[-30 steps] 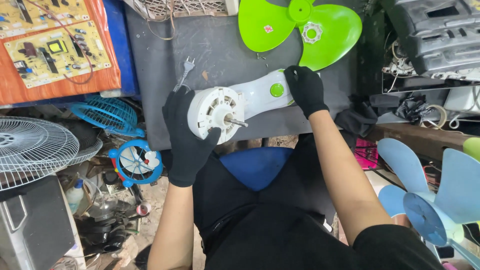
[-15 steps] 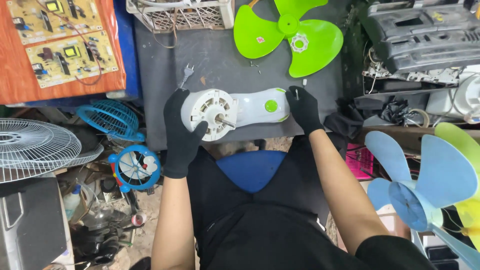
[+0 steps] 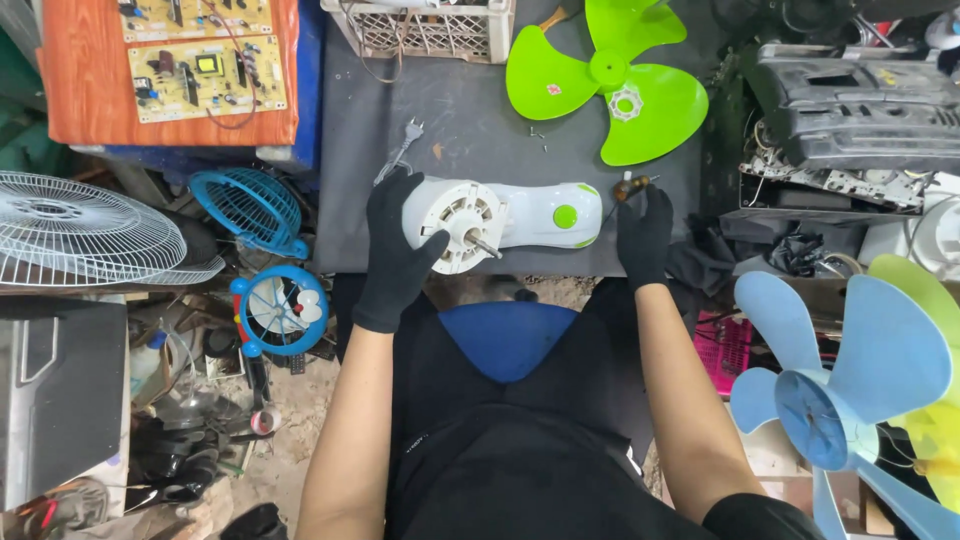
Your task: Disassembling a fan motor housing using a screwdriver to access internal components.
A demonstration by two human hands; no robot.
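Observation:
A white fan motor housing (image 3: 520,215) with a green button lies on the dark grey table (image 3: 470,110), its shaft pointing toward me. My left hand (image 3: 398,245), in a black glove, grips the round motor end. My right hand (image 3: 645,232), also gloved, lies just right of the housing. Its fingertips are at a brown-handled screwdriver (image 3: 630,185) on the table; whether they grip it is unclear.
A green fan blade (image 3: 610,85) and a white crate (image 3: 430,30) sit at the table's far edge. A power plug (image 3: 410,135) lies left of the housing. Circuit boards (image 3: 200,60) on an orange board, fan grilles (image 3: 80,230) and blue blades (image 3: 850,370) crowd both sides.
My right hand has left the housing's tail end and slid right to the screwdriver. The housing now lies level across the table, my left hand still on it.

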